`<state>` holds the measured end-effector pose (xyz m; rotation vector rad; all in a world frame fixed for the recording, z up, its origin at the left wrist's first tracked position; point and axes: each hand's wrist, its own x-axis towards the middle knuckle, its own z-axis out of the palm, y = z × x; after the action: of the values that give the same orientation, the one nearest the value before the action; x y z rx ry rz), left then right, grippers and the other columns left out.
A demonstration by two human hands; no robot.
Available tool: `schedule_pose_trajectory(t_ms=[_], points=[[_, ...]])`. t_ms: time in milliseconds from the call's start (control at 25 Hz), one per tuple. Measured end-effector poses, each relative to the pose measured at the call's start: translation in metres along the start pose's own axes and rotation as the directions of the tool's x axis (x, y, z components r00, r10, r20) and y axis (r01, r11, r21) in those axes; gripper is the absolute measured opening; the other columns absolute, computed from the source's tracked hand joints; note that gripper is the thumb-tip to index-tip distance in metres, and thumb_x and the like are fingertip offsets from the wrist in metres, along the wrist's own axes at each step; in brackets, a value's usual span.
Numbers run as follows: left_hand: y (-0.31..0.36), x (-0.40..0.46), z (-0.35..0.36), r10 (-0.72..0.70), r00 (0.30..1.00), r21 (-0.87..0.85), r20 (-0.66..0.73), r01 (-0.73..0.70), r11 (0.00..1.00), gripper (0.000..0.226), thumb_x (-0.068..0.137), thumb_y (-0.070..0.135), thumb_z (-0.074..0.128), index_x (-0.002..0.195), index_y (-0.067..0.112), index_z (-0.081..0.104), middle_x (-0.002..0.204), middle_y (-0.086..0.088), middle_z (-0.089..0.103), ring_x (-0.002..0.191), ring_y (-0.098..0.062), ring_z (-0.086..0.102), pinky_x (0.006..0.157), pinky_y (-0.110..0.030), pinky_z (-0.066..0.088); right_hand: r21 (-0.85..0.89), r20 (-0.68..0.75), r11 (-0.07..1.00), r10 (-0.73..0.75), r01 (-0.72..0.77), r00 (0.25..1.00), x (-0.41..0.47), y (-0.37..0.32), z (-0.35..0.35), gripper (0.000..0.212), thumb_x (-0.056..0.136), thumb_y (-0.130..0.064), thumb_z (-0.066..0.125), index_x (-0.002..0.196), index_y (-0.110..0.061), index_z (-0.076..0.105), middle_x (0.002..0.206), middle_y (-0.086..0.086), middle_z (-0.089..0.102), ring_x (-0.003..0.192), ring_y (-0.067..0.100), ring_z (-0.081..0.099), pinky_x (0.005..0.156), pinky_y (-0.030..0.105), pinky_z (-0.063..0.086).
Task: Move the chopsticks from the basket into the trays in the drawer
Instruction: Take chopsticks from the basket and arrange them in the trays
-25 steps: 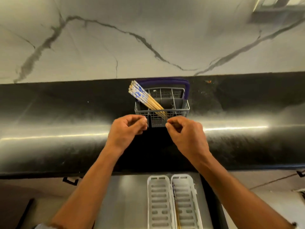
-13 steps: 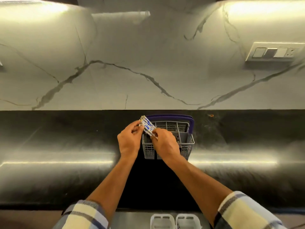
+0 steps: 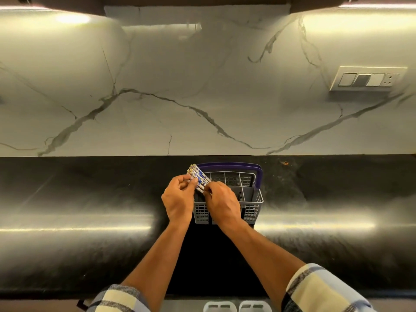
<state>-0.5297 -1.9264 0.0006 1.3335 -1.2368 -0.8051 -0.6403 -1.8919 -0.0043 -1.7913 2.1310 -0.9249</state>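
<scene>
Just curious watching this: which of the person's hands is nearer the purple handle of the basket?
The right hand. It sits over the basket's front left part, pinching the chopsticks, with the purple handle to its right. The left hand is outside the basket's left edge, farther away.

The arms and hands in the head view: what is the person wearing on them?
Both the left hand and the right hand are bare, with no gloves, rings or watch showing. The forearms are bare too. Checked sleeves in cream, pale blue and dark grey sit pushed up near the elbows.
</scene>
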Motion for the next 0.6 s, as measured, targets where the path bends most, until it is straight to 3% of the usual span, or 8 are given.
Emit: schedule_pose_trajectory(t_ms=[200,360,480,600], points=[[0.004,0.005,-0.005,0.051,0.998,-0.028,0.034,-0.050,0.998,0.016,0.085,0.019,0.076,0.100,0.021,0.070,0.095,-0.004,0.078,0.078,0.000,0.072,0.073,-0.023,0.062,0.065,-0.008,0.997,-0.028,0.028,1.000,0.000,0.002,-0.003,0.023,0.100,-0.032,0.049,0.112,-0.019,0.062,0.105,0.002,0.065,0.086,0.016,0.057,0.075,0.036,0.053],[0.031,0.015,-0.018,0.126,0.989,-0.093,0.080,-0.118,0.989,0.018,0.082,0.019,0.079,0.099,0.024,0.073,0.090,0.004,0.077,0.082,-0.006,0.075,0.079,-0.033,0.063,0.125,-0.064,0.985,-0.114,0.121,0.991,0.003,-0.007,-0.019,0.024,0.100,-0.030,0.050,0.115,-0.021,0.067,0.098,0.002,0.070,0.080,0.014,0.056,0.069,0.034,0.050],[0.067,0.021,-0.032,0.219,0.966,-0.192,0.135,-0.191,0.962,0.020,0.080,0.017,0.081,0.092,0.031,0.073,0.085,0.007,0.078,0.081,-0.008,0.076,0.076,-0.030,0.063,0.236,-0.088,0.959,-0.139,0.156,0.986,0.005,-0.013,-0.044,0.022,0.098,-0.033,0.056,0.111,-0.023,0.071,0.091,-0.004,0.073,0.076,0.009,0.063,0.069,0.033,0.057],[0.106,0.026,-0.045,0.297,0.938,-0.294,0.179,-0.237,0.926,0.020,0.080,0.014,0.080,0.091,0.030,0.074,0.086,0.006,0.079,0.081,-0.013,0.077,0.071,-0.026,0.063,0.437,-0.011,0.898,-0.047,0.047,0.999,0.007,-0.014,-0.074,0.022,0.091,-0.030,0.068,0.111,-0.022,0.074,0.088,-0.010,0.074,0.072,0.002,0.065,0.071,0.026,0.055]])
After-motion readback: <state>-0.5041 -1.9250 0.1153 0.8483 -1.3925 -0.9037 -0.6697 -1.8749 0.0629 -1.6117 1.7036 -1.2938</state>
